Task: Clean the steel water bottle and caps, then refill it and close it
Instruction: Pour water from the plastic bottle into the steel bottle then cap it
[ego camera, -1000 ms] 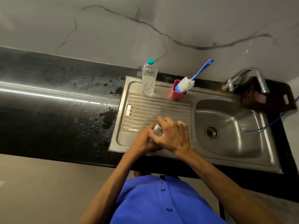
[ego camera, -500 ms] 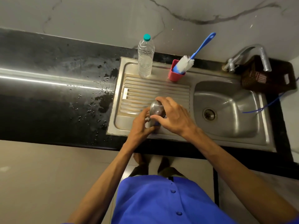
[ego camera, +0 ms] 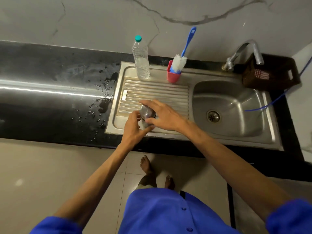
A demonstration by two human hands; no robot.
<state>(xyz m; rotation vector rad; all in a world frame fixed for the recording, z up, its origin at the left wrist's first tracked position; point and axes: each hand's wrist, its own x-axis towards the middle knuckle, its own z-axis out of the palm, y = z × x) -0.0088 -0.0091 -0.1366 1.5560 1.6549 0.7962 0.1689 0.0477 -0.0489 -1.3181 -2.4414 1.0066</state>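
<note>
Right hand [ego camera: 164, 116]: fingers curled around the steel cap [ego camera: 147, 112] from above.
Left hand [ego camera: 135, 127]: gripping the steel bottle [ego camera: 146, 124] below it.
Bottle: upright on the sink's drainboard [ego camera: 157, 93].
Behind: plastic water bottle [ego camera: 141, 62], brush [ego camera: 182, 54] in pink cup [ego camera: 173, 76].

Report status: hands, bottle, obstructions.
Left hand grips steel bottle body. Right hand on its cap. Bottle upright on drainboard. Nothing in the way.

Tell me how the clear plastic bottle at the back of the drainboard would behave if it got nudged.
The clear plastic bottle stands tall and narrow on a small base, so it would probably tip rather than slide. It looks largely full of water, which likely makes it heavy for its size and steadier. Once down, its round body could roll along the ribbed drainboard.
</note>
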